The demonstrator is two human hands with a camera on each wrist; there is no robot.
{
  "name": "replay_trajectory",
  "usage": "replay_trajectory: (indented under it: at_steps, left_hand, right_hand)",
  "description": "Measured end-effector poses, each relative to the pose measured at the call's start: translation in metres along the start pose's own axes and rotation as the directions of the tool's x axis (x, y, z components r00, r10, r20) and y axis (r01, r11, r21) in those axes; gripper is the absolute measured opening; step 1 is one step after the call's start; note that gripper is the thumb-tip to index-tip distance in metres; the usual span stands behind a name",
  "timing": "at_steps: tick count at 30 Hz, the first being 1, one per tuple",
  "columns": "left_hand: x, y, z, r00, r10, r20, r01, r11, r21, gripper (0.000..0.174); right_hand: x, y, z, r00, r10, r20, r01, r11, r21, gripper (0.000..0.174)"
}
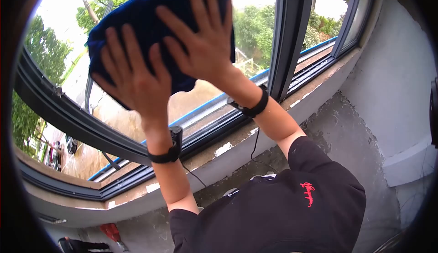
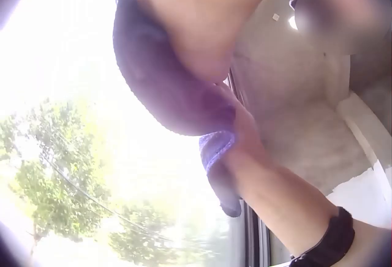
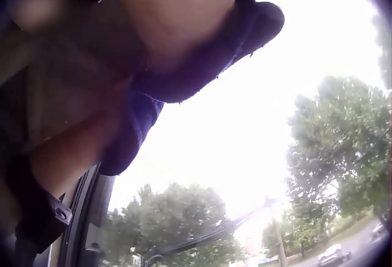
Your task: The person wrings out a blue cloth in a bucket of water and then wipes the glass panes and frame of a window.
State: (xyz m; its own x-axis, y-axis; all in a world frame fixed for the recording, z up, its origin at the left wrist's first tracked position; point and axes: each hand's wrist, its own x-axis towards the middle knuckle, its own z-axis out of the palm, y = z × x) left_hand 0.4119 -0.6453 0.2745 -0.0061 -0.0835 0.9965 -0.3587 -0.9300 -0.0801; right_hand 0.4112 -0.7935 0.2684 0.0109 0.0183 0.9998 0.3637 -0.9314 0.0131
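Note:
A dark blue cloth (image 1: 146, 22) is spread against the window glass (image 1: 253, 34) in the upper part of the head view. My left hand (image 1: 137, 81) lies flat on its left half, fingers straight and spread upward. On the right half, my right hand (image 1: 205, 47) presses with its fingers spread too. Both wrist views show the lower edge of the cloth (image 2: 159, 80) sagging in folds below the palms; in the right wrist view the cloth (image 3: 184, 80) is dark against bright daylight. The fingertips are hidden in both wrist views.
Dark window frame bars (image 1: 292, 38) stand right of the cloth, and a curved frame rail (image 1: 77, 113) runs below left. Under the window is a sill (image 1: 223, 149) with chipped paint. A red-handled tool (image 1: 111, 231) is low at the left. Trees (image 3: 343, 138) show outside.

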Motion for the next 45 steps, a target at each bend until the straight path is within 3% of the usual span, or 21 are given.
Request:
replay_trajectory:
  at_steps: [2, 4, 8, 11, 15, 17, 19, 22, 25, 26, 31, 34, 37, 41, 42, 45]
  left_hand:
    - [0.002, -0.043, -0.010, 0.998, -0.007, -0.070, 0.017, 0.990, 0.141, 0.054]
    - [-0.007, -0.071, -0.028, 0.996, -0.081, -0.047, 0.089, 0.975, 0.203, 0.054]
    - [-0.058, -0.091, -0.040, 0.989, -0.144, -0.028, 0.146, 0.978, 0.148, 0.056]
    - [-0.129, -0.081, -0.039, 0.979, -0.192, 0.075, 0.175, 0.967, 0.186, 0.059]
    - [-0.232, -0.065, -0.040, 0.933, -0.222, 0.285, 0.178, 0.969, 0.172, 0.068]
    - [-0.281, -0.046, -0.035, 0.912, -0.168, 0.375, 0.156, 0.986, 0.062, 0.078]
    - [-0.327, -0.019, -0.030, 0.841, -0.233, 0.488, 0.276, 0.961, -0.018, 0.081]
    - [-0.342, 0.001, -0.020, 0.850, -0.194, 0.490, 0.216, 0.976, 0.012, 0.073]
    - [-0.304, 0.015, -0.013, 0.856, -0.170, 0.489, 0.164, 0.985, 0.054, 0.062]
    - [-0.286, 0.016, -0.012, 0.874, -0.118, 0.471, 0.098, 0.993, 0.067, 0.072]
    - [-0.168, 0.030, -0.003, 0.916, -0.134, 0.379, 0.106, 0.990, 0.094, 0.064]
    - [-0.089, 0.020, -0.004, 0.959, -0.136, 0.248, 0.125, 0.990, 0.059, 0.058]
    - [-0.024, -0.006, -0.002, 0.995, -0.070, 0.066, 0.067, 0.997, 0.045, 0.056]
    - [0.064, -0.061, -0.004, 0.983, 0.110, -0.149, -0.100, 0.992, 0.074, 0.051]
    - [0.082, -0.073, -0.006, 0.974, 0.151, -0.167, -0.139, 0.987, 0.084, 0.050]
    - [0.094, -0.092, -0.010, 0.957, 0.215, -0.195, -0.201, 0.976, 0.090, 0.050]
  right_hand:
    - [0.015, -0.040, 0.024, 0.999, -0.044, -0.018, 0.045, 0.993, 0.105, 0.052]
    - [0.017, -0.079, 0.045, 0.996, -0.082, -0.034, 0.087, 0.980, 0.181, 0.049]
    - [-0.017, -0.118, 0.058, 0.996, -0.094, -0.005, 0.093, 0.968, 0.235, 0.045]
    - [-0.075, -0.109, 0.049, 0.972, -0.165, 0.169, 0.135, 0.975, 0.176, 0.044]
    - [-0.176, -0.086, 0.031, 0.949, -0.161, 0.272, 0.149, 0.987, 0.065, 0.043]
    - [-0.225, -0.082, 0.024, 0.952, -0.126, 0.277, 0.105, 0.990, 0.090, 0.043]
    - [-0.263, -0.073, 0.014, 0.916, -0.110, 0.386, 0.096, 0.994, 0.056, 0.042]
    - [-0.278, -0.049, -0.001, 0.910, -0.076, 0.409, 0.055, 0.996, 0.063, 0.043]
    - [-0.253, -0.027, -0.012, 0.926, -0.055, 0.374, 0.051, 0.998, 0.022, 0.044]
    - [-0.241, -0.022, -0.012, 0.941, 0.000, 0.337, -0.014, 0.999, 0.038, 0.040]
    - [-0.149, -0.014, -0.004, 0.966, 0.053, 0.253, -0.061, 0.998, 0.023, 0.045]
    - [-0.073, -0.017, 0.000, 0.980, 0.022, 0.197, -0.030, 0.999, 0.038, 0.047]
    - [-0.006, -0.032, 0.014, 0.995, -0.029, 0.095, 0.022, 0.997, 0.077, 0.049]
    - [0.084, -0.052, 0.046, 0.966, -0.093, -0.240, 0.153, 0.957, 0.248, 0.048]
    - [0.104, -0.058, 0.028, 0.988, -0.117, -0.099, 0.138, 0.959, 0.246, 0.054]
    - [0.108, -0.066, 0.033, 0.983, -0.099, -0.151, 0.141, 0.944, 0.297, 0.053]
